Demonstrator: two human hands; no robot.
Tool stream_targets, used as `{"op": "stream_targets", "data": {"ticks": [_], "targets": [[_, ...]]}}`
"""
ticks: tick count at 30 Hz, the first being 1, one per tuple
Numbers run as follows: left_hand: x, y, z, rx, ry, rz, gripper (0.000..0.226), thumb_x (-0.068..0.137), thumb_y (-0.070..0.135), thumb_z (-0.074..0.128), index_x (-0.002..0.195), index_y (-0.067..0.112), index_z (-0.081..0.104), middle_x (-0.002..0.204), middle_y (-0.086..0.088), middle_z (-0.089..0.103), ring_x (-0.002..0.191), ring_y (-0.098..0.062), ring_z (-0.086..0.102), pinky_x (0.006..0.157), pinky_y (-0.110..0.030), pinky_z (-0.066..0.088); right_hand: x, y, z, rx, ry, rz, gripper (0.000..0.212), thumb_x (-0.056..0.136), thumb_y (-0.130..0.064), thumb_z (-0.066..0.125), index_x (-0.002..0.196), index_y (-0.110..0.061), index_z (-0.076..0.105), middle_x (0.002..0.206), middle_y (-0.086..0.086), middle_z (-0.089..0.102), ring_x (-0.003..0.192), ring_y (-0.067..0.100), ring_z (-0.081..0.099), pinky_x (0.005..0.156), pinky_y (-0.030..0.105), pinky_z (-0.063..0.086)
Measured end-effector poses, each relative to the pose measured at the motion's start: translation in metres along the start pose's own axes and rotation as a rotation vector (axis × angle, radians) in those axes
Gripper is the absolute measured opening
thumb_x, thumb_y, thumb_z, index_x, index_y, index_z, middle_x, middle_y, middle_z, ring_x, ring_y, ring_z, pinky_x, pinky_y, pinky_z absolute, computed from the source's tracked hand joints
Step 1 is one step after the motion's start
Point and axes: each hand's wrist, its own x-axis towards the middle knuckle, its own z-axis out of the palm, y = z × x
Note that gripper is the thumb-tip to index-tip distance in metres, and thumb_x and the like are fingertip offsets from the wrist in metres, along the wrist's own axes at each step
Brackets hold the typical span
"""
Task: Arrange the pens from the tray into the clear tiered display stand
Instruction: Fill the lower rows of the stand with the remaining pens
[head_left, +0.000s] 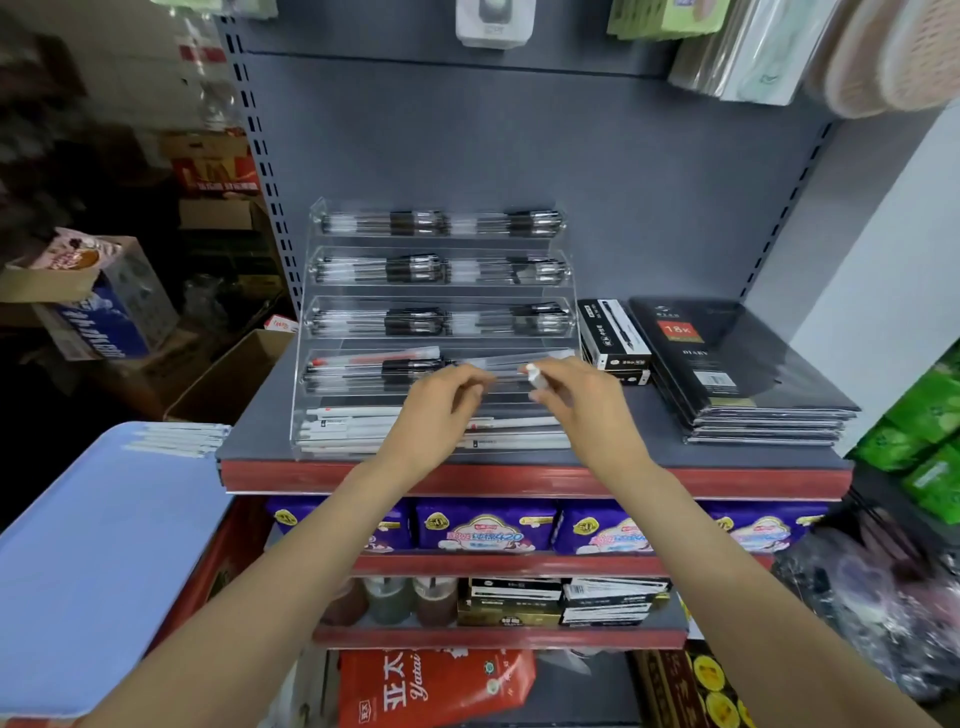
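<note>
Filling the background is a grey metal backboard (519, 145) with slotted uprights, part of a shop shelf unit; packaged goods hang along its top edge, and to the left the room is dim and crowded with cardboard boxes (93, 291). The top shelf (649, 452) is grey with a red front lip, and lower shelves beneath it carry purple packets (483, 525), small boxes and jars. At the lower left a pale blue tray (93, 545) sits beside the shelf, with a few white pens (182, 439) lying at its far edge. On the shelf's right side rests a stack of black diaries (727, 364), with black pen boxes (613, 338) just to its left. The clear tiered display stand (311, 364) stands on the shelf against the backboard; its upper three tiers hold black-capped pens, the fourth holds pens on its left half, and the lowest holds white ones. Both hands are raised in front of the fourth tier. The left hand (441, 405) has its fingers curled, pinching one end of a clear-barrelled pen (506, 371). The right hand (582, 400) pinches the pen's other end, its white cap showing at the fingertips.
</note>
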Motion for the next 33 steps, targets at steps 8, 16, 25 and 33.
{"op": "stream_targets", "data": {"ticks": [8,16,25,33], "targets": [[-0.003,-0.010,0.000,0.016,0.001,-0.064,0.021,0.092,0.007,0.055,0.110,0.011,0.064,0.103,-0.005,0.065,0.088,-0.010,0.059,0.075,-0.003,0.041,0.015,0.005,0.028,-0.081,-0.276,0.121,0.035,0.086,-0.018,0.066,0.120,-0.012,0.061,0.112,0.009,0.065,0.103,0.022,0.060,0.092,0.033,0.047],[-0.002,-0.020,-0.002,0.318,-0.183,0.014,0.034,0.093,0.004,0.043,0.122,0.010,0.060,0.123,-0.005,0.056,0.112,-0.020,0.053,0.096,-0.023,0.037,-0.008,0.015,0.020,-0.179,-0.372,0.122,0.036,0.097,-0.032,0.047,0.124,-0.010,0.058,0.122,0.008,0.058,0.112,0.024,0.055,0.096,0.037,0.044],[-0.011,-0.021,-0.007,0.636,-0.416,0.181,0.047,0.096,0.044,0.041,0.135,0.019,0.048,0.133,0.004,0.042,0.119,-0.016,0.046,0.098,-0.029,0.035,-0.019,0.010,0.015,-0.374,-0.457,0.029,0.052,0.093,-0.046,0.046,0.134,-0.013,0.047,0.131,0.000,0.045,0.125,0.017,0.041,0.100,0.032,0.042],[-0.014,-0.019,-0.006,0.586,-0.387,0.170,0.044,0.097,0.037,0.043,0.136,0.019,0.046,0.130,0.002,0.046,0.117,-0.018,0.047,0.097,-0.029,0.036,-0.025,0.003,0.011,-0.381,-0.432,0.096,0.051,0.094,-0.046,0.045,0.135,-0.015,0.046,0.134,-0.002,0.043,0.124,0.015,0.044,0.096,0.033,0.044]]}}
